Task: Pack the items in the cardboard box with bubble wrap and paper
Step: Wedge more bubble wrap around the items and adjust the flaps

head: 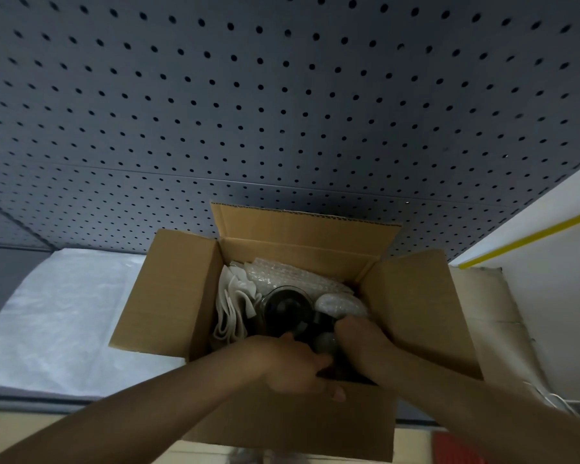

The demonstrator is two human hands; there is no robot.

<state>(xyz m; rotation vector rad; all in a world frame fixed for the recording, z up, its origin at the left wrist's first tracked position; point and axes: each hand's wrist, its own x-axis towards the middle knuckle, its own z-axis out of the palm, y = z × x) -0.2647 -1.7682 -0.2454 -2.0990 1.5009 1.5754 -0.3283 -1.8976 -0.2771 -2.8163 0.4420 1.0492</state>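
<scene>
The cardboard box stood open against the pegboard wall, all four flaps folded out, and both hands were down inside it at its near side. The left hand was curled over the near wall, thumb outside on the near flap, its fingers closed toward a dark item low in the box; whether they truly gripped it could not be told. The right hand reached in from the right, fingers bent around a dark rounded item, apparently holding it. Beside them sat a dark glass jar or bowl, with folded white paper along the box's left wall and bubble wrap bunched against its far wall and far right corner. The step seemed to be seating items among the padding. The next move probably called for settling the dark piece snugly, then filling gaps with wrap or paper. White sheeting lay left of the box. No brand, label or writing was legible anywhere.
</scene>
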